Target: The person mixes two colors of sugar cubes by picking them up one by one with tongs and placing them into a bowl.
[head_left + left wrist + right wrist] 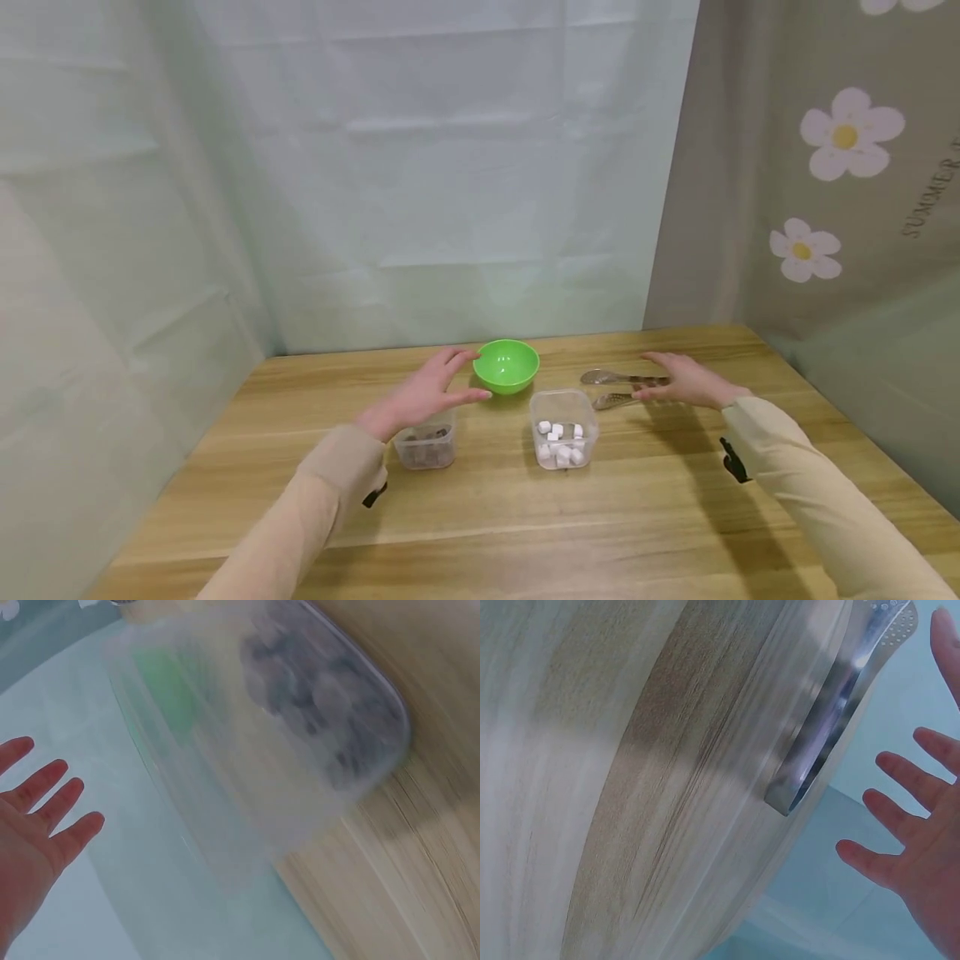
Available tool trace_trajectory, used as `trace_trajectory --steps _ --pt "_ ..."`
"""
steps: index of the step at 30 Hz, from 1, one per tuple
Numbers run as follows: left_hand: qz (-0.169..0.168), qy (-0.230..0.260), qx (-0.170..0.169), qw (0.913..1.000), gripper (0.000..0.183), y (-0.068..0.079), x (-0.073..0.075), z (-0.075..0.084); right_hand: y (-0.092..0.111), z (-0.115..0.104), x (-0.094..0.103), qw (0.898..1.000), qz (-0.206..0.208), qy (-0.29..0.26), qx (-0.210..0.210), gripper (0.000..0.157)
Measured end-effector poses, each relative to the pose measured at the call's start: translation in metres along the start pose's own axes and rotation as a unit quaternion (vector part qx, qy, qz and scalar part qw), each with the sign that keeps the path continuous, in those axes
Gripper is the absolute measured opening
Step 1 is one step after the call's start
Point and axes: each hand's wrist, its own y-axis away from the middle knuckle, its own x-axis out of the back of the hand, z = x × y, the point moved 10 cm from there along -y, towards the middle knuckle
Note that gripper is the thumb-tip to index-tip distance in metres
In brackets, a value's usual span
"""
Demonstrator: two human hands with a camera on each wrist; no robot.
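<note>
My left hand (423,393) hovers with fingers spread beside a green bowl (507,367), its fingertips overlapping the rim in the head view. Below it stands a clear plastic container (426,454) of dark brownish pieces, partly hidden by the hand; the left wrist view shows these dark pieces (330,697) through the container wall. On the other side, my right hand (693,381) is held over metal tongs (611,377), fingers apart. In the right wrist view the tongs (821,739) lie on the wood, away from the fingers. Neither hand holds anything.
A second clear container (564,400) with several white cubes (562,454) stands between the hands, in front of the bowl. The wooden table (480,533) meets a pale curtain (450,167) at its back edge. A flower-printed cloth (847,192) hangs along the right.
</note>
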Motion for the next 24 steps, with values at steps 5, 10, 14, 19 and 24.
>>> trace_trajectory --steps 5,10,14,19,24 --pt "-0.009 0.003 -0.014 0.9998 0.073 -0.008 -0.010 0.015 0.000 0.000 -0.002 1.000 0.003 -0.004 -0.001 0.086" --pt "-0.011 0.014 -0.027 0.9995 0.071 -0.013 -0.019 0.026 -0.001 -0.002 -0.002 1.000 -0.001 -0.003 0.002 0.086" --pt "-0.012 0.021 -0.060 0.9979 0.074 -0.019 -0.028 0.037 -0.001 0.000 -0.002 1.000 -0.001 -0.001 0.003 0.086" --pt "-0.027 0.038 -0.069 0.9965 0.078 -0.024 -0.042 0.046 -0.002 0.000 -0.004 1.000 -0.001 -0.004 0.016 0.083" --pt "-0.041 0.045 -0.064 0.9961 0.080 -0.028 -0.053 0.052 -0.005 0.002 -0.007 1.000 0.002 -0.001 0.030 0.082"
